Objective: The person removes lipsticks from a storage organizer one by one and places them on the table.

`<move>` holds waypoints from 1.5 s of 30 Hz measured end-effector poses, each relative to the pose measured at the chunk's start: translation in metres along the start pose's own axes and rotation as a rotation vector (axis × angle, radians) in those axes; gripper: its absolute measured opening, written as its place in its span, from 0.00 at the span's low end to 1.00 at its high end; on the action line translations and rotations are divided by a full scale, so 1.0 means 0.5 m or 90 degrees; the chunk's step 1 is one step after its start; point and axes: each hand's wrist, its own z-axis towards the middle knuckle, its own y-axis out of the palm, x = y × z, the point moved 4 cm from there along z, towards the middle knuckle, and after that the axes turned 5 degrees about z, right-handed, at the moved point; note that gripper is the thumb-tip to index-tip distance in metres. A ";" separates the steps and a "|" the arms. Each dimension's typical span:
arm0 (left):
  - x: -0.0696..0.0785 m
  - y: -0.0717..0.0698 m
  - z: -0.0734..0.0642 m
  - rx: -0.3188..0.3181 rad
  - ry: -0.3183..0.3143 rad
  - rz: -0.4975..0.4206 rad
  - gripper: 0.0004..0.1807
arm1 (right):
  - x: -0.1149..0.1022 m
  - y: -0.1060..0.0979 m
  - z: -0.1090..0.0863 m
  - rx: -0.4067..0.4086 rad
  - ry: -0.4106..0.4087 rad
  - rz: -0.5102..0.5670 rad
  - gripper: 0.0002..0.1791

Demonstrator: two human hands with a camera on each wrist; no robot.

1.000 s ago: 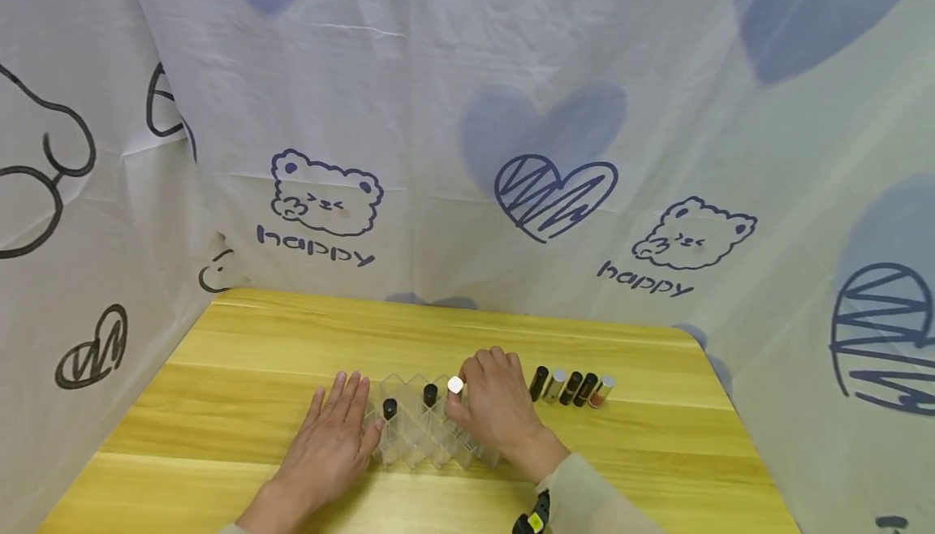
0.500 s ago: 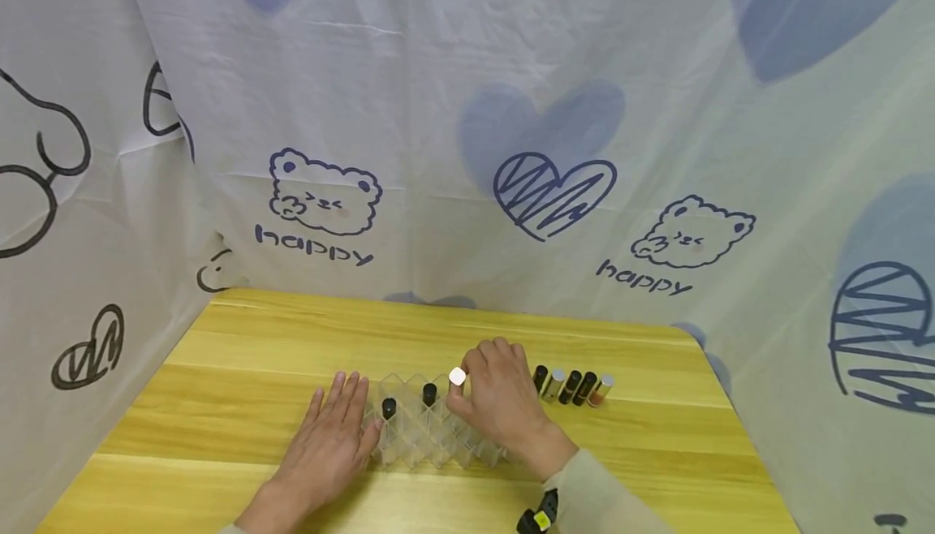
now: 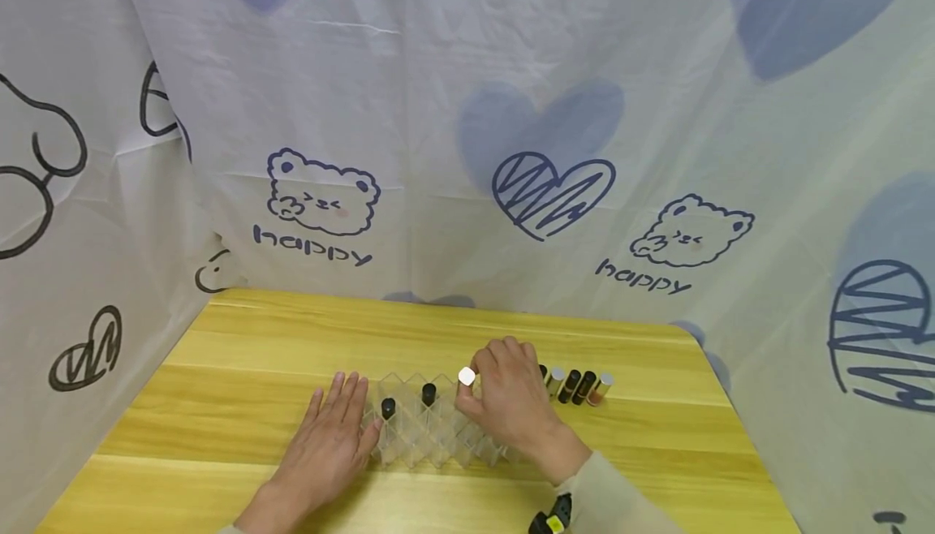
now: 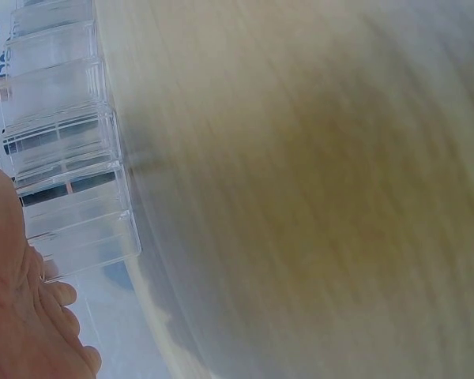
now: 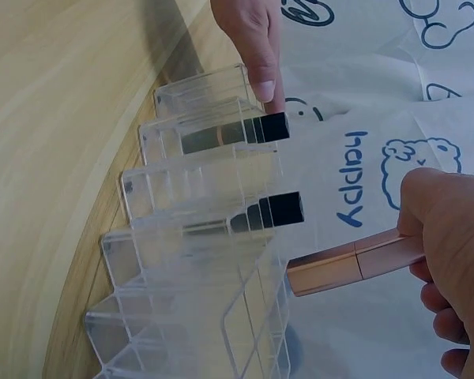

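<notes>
My right hand (image 3: 511, 396) pinches a rose-gold lipstick tube (image 5: 355, 264) by one end; its pale top shows beside the thumb in the head view. The tube's other end is close over the rim of a clear lipstick organizer (image 3: 416, 441) with diamond-shaped compartments. Two black-capped lipsticks (image 3: 428, 394) stand upright in separate compartments of it. At the organizer's left end lies my left hand (image 3: 329, 437), fingers straight and thumb along the side. The left wrist view shows its curved fingertips (image 4: 67, 322) near the clear plastic.
To the right of the organizer, several lipsticks (image 3: 571, 388) with black and silvery caps lie in a row on the wooden table (image 3: 292, 331). A printed white cloth (image 3: 438, 258) hangs behind the table and along its sides.
My right hand has shifted slightly right and away from me, carrying the lipstick tube, which has risen out of the organizer. My left hand has stayed put.
</notes>
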 end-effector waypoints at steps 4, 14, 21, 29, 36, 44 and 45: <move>0.001 -0.001 -0.001 -0.001 -0.002 -0.002 0.38 | 0.008 -0.005 -0.007 -0.007 0.009 0.003 0.08; 0.002 -0.002 -0.002 0.002 -0.001 -0.011 0.38 | 0.040 -0.023 -0.032 -0.011 0.032 -0.016 0.08; 0.001 -0.003 -0.002 -0.002 -0.001 -0.005 0.38 | 0.066 -0.039 -0.054 0.007 0.033 -0.038 0.09; 0.001 -0.002 -0.001 -0.006 -0.003 -0.005 0.38 | 0.094 -0.057 -0.071 0.008 0.046 -0.056 0.09; 0.002 0.001 -0.002 -0.009 -0.002 -0.008 0.39 | 0.122 -0.070 -0.094 0.005 0.075 -0.057 0.09; 0.000 0.004 -0.001 -0.022 -0.004 -0.010 0.40 | 0.157 -0.082 -0.123 -0.014 0.116 -0.060 0.11; 0.000 0.004 -0.001 -0.023 -0.004 -0.011 0.40 | 0.161 -0.084 -0.125 -0.014 0.118 -0.060 0.11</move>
